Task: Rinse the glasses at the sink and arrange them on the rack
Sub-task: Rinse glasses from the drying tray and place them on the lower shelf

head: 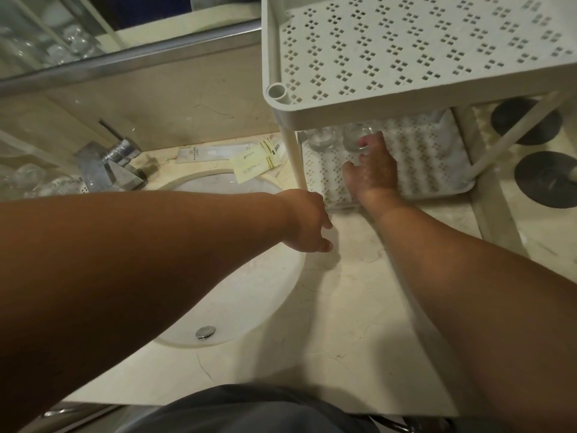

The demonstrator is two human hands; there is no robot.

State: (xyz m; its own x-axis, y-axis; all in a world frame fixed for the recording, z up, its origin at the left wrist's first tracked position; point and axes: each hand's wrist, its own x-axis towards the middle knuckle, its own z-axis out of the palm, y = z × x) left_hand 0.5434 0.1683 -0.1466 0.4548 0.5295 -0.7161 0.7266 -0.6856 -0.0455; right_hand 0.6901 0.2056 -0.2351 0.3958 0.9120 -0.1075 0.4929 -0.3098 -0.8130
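A white perforated two-tier rack [281, 104] stands on the counter right of the sink [249, 295]. My right hand [371, 170] reaches under the top shelf onto the lower tray [437, 170] and grips a clear glass [354, 135] at the tray's back left. A second clear glass [321, 139] stands just left of it, near the rack's front leg. My left hand [309, 220] hovers over the sink's right rim, fingers loosely curled, holding nothing.
A chrome faucet [115, 164] stands behind the basin, with paper sachets [249, 164] on the counter beside it. More glassware [37, 182] sits at far left. Two dark round objects [546, 179] lie right of the rack. A mirror runs along the back.
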